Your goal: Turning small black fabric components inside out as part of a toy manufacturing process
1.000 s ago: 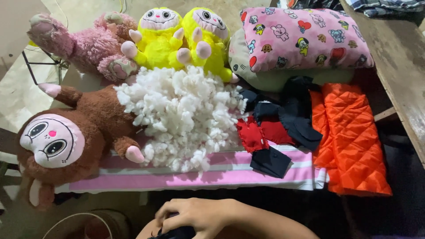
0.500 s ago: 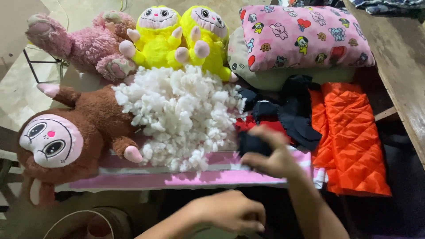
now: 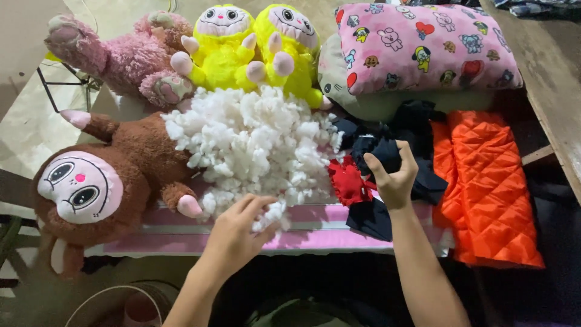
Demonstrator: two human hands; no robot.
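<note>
- Head view: the left hand (image 3: 239, 233) reaches into the near edge of the white stuffing pile (image 3: 254, 142), fingers half curled around a small tuft of it.
- The right hand (image 3: 394, 175) is closed on a piece of dark cloth (image 3: 378, 151), just right of the pile, beside a red scrap (image 3: 348, 180).
- A brown plush toy (image 3: 103, 181) lies at the left; two yellow plush toys (image 3: 254, 42) and a pink one (image 3: 115, 57) sit far.
- An orange quilted piece (image 3: 490, 188) lies right, a patterned pink pillow (image 3: 423, 45) beyond it.
</note>
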